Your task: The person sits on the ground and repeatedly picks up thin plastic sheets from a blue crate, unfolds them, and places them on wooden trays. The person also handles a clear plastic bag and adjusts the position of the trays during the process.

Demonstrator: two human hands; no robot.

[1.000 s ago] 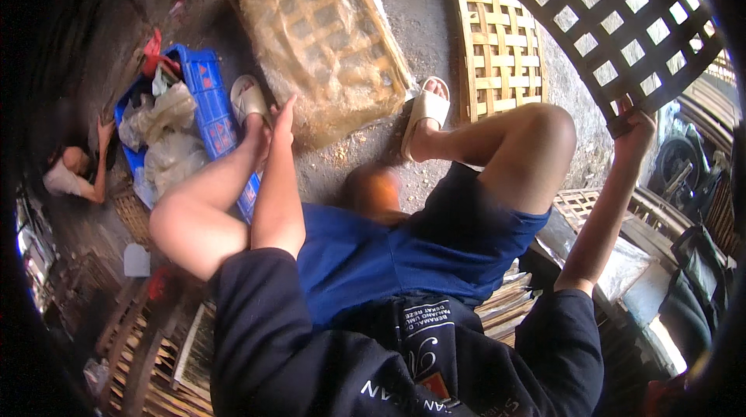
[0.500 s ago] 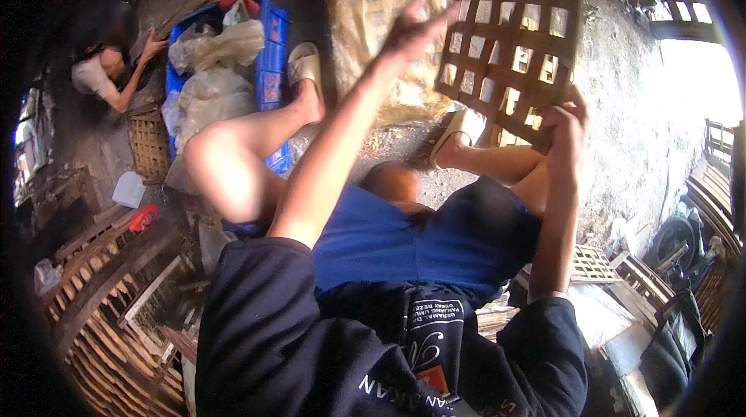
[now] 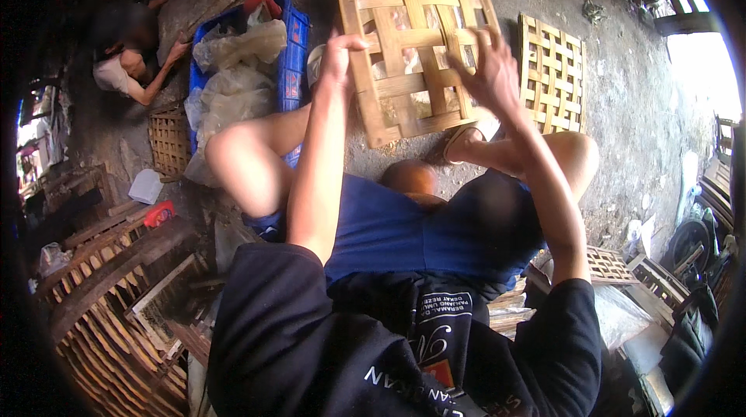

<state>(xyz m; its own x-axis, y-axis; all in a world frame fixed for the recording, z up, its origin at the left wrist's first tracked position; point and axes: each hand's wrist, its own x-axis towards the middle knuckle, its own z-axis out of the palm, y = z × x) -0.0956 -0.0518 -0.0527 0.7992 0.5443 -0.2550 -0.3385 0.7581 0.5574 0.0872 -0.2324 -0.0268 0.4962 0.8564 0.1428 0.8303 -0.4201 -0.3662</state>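
Note:
A woven bamboo rack (image 3: 422, 31) with a wooden frame is raised in front of me, above my feet. My left hand (image 3: 339, 59) is closed round its left edge. Over the right part of the lattice lies my right hand (image 3: 495, 75), fingers spread; it seems to touch the slats rather than grip them. Behind the rack, a bundle wrapped in clear plastic is mostly hidden and shows only through the gaps. Another woven bamboo rack (image 3: 552, 67) rests on the ground to the right, beyond my right knee.
A blue crate (image 3: 293, 52) holding crumpled plastic stands at the left. Past it crouches another person (image 3: 116, 71), near a small woven rack (image 3: 169, 141). Slatted wooden racks (image 3: 116, 339) fill the lower left. More racks and plastic sheeting (image 3: 610, 316) lie at the lower right.
The rack has swung left from my right side to the front and turned its lighter face up. My left hand, free before, now holds its edge; my right hand has released its grip.

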